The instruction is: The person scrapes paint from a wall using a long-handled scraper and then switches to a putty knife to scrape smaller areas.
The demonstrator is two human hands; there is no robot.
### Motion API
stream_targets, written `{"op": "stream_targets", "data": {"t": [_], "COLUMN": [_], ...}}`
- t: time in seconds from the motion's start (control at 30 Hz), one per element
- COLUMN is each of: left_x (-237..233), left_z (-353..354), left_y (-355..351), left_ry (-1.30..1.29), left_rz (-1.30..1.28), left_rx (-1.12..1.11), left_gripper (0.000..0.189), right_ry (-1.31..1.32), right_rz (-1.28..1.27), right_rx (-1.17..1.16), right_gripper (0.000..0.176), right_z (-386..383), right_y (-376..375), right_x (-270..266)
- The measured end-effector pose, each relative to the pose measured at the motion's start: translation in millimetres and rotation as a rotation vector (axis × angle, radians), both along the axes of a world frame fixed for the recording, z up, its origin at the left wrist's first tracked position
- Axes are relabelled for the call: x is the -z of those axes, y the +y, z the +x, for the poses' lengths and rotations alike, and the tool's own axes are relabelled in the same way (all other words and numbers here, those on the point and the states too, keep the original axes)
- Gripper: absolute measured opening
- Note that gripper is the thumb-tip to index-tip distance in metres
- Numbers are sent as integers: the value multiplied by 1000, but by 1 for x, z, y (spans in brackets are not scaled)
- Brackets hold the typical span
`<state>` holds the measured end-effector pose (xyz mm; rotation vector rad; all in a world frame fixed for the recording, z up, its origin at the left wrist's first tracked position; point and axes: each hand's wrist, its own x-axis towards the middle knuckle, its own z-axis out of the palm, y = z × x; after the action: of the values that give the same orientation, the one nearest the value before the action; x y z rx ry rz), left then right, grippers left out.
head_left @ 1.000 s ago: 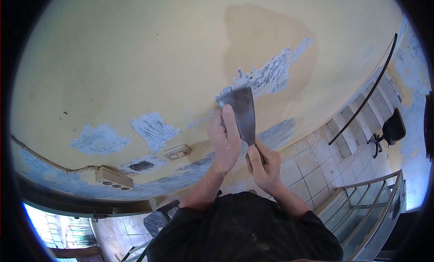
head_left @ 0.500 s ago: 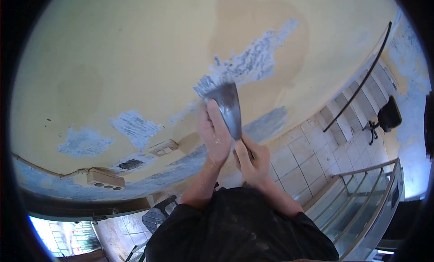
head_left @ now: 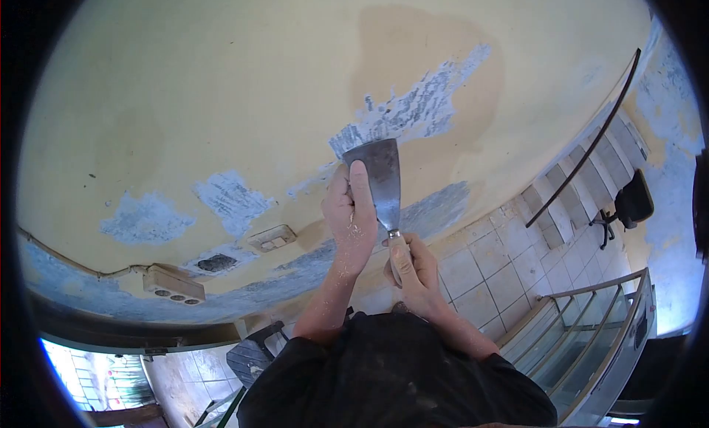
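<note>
A wide-bladed scraper [head_left: 382,180] points up at the yellow wall [head_left: 244,96], its edge at the lower end of a scraped grey-white patch [head_left: 406,107]. My right hand [head_left: 416,274] is wrapped round its wooden handle [head_left: 401,258]. Higher up, my left hand [head_left: 353,214] grips the left side of the metal blade, thumb lying along its face and fingers behind. Pale flakes and dust cling to my left hand and forearm. Around the bared patch the paint shows a darker, damp-looking stain [head_left: 473,88].
Lower on the wall are more bared patches [head_left: 233,199], a switch plate [head_left: 272,238], an open wall box [head_left: 216,263] and a socket block [head_left: 173,286] with a cable. A step stool [head_left: 255,354] stands below left; stairs, a black chair [head_left: 634,199] and a glass-panelled frame [head_left: 591,332] are right.
The scraper blade has shifted slightly right and down in view and is no longer blurred. Both hands keep their hold. The whole view has shifted slightly.
</note>
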<state>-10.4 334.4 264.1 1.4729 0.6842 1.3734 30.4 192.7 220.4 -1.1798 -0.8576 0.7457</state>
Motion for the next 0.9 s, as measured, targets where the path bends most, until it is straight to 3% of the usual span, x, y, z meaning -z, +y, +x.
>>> {"op": "stream_targets", "data": {"t": [0.13, 0.2, 0.33, 0.4, 0.57, 0.67, 0.73, 0.8, 0.9], "left_x": [-15, -36, -13, -12, -64, -63, -35, -20, -17], "left_z": [6, 5, 0, 1, 1, -2, -4, 2, 0], "left_y": [3, 0, 3, 1, 8, 0, 0, -2, -3], "left_ry": [-75, -221, -63, -75, -112, -213, -78, -83, -79], "left_rz": [54, -67, 77, -72, 106, -16, -54, -94, -143], "left_rx": [-54, 27, -52, 13, -109, 22, 128, 183, 283], "left_gripper": [36, 36, 36, 36, 39, 36, 33, 32, 29], "right_ry": [-159, -173, -168, -173, -194, -172, -181, 27, 58], "right_rz": [-36, -7, 7, 18, 89, 83, 46, 74, 156], "right_rx": [44, 73, 92, 112, 130, 89, 51, 64, 54], "right_gripper": [37, 32, 32, 32, 32, 33, 35, 44, 52], "right_z": [0, -2, 4, 5, 4, 10, 10, 4, 4], "right_y": [12, 15, 15, 16, 34, 26, 15, 7, 8], "right_x": [-30, -34, -17, -19, -52, -47, -32, -18, -22]}}
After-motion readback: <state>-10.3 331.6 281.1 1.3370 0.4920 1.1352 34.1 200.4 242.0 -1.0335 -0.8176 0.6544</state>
